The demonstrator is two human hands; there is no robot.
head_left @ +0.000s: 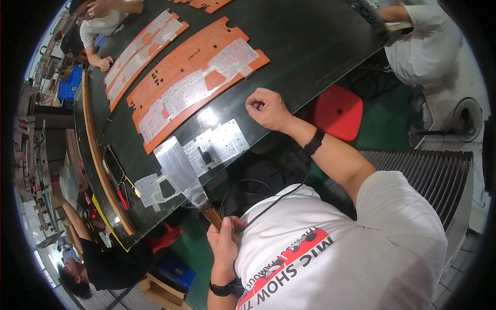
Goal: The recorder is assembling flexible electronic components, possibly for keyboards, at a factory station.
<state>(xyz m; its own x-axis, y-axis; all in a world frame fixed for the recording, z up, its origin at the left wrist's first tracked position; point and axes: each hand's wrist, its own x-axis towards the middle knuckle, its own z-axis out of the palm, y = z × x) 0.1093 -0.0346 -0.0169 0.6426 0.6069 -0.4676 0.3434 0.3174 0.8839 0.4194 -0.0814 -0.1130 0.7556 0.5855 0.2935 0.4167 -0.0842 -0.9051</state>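
Note:
My left hand (225,240) is closed round the wooden handle (211,214) of a wide-bladed metal scraper (178,164). The blade lies across a thin silver sheet-metal plate with cutouts (222,140) at the table's near edge, hiding its middle; the plate's left end (151,190) shows beyond the blade. To the right of the plate, above the dark table, my right hand (268,109) is curled into a fist. Whatever its fingers may hold is hidden. Just past the plate lies an orange board (181,62) bearing a similar silver plate (188,94).
Another orange board (147,49) with silver pieces lies farther left, near a co-worker's hand (106,63). A wooden strip (98,150) and a red-handled tool (123,199) are at the left. Under the table's right edge stands a red stool (338,112). Other people stand around.

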